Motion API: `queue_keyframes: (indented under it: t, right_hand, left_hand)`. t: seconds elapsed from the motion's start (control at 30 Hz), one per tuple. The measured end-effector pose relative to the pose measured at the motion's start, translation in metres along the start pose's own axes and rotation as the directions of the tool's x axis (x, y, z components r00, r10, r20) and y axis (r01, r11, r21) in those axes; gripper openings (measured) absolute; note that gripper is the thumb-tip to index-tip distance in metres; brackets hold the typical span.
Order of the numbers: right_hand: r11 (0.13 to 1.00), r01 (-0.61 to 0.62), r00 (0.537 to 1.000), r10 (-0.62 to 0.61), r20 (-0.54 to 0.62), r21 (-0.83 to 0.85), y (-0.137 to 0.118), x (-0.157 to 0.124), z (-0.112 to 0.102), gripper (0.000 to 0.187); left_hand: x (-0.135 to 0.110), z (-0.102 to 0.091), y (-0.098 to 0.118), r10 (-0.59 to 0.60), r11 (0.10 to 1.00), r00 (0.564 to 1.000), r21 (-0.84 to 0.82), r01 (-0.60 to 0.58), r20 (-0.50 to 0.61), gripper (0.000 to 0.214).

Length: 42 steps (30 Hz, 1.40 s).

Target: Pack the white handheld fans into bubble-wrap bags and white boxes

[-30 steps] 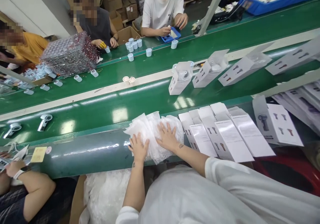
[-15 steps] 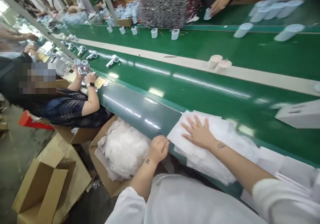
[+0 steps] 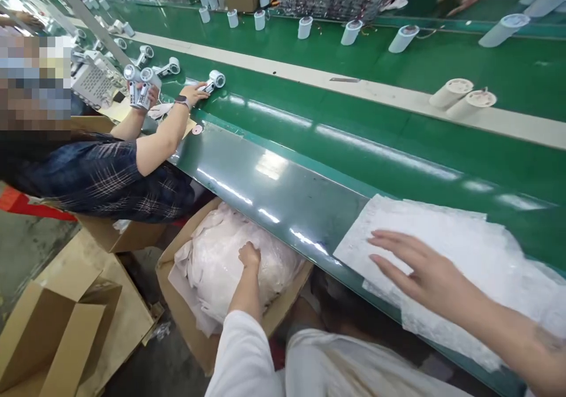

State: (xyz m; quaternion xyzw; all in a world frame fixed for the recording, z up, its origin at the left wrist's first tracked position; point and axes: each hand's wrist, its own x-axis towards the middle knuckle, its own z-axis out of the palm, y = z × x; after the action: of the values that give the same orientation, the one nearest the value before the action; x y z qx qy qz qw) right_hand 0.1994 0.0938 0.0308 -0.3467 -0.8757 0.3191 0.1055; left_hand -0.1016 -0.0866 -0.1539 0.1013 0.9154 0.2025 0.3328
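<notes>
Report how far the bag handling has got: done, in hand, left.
Done: a pile of white bags lies on the bench edge under the open right hand. In hand: the left hand reaches into the bundle in the cardboard box. Left: that bundle looks full.

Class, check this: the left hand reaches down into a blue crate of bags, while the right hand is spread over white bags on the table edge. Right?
No: the head view shows the left hand in a brown cardboard box, not a blue crate. The right hand is spread over the white bags as stated.
</notes>
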Motion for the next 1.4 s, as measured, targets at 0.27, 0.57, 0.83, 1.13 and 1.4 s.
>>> queue_keyframes:
  t: [0.27,0.57,0.83,1.13,1.4]
  right_hand:
    - [0.771,-0.140,0.950,-0.071,0.303,0.622,-0.095,0.064,0.087,0.074]
    - [0.241,-0.246,0.924,0.351,0.152,0.939,-0.098,0.061,0.051,0.042]
    - [0.254,-0.152,0.899,0.437,0.027,0.955,-0.087,0.054,0.003,0.041]
    - [0.302,-0.025,0.982,0.186,-0.033,0.953,-0.031,0.026,-0.036,0.045]
    - [0.500,-0.081,0.987,0.160,0.000,0.862,-0.030,0.006,-0.062,0.053]
  left_hand:
    - [-0.123,-0.102,0.043,0.466,0.785,0.826,-0.578,-0.221,0.317,0.028]
    - [-0.149,-0.127,0.074,0.264,0.458,0.959,-0.862,-0.217,-0.102,0.037]
    - [-0.172,-0.100,0.115,0.390,0.474,0.885,-0.880,0.042,0.252,0.045]
    - [-0.170,-0.090,0.136,0.562,0.647,0.630,-0.759,0.069,0.536,0.071]
    - [-0.233,-0.034,0.201,0.675,0.593,0.664,-0.772,-0.227,0.323,0.034]
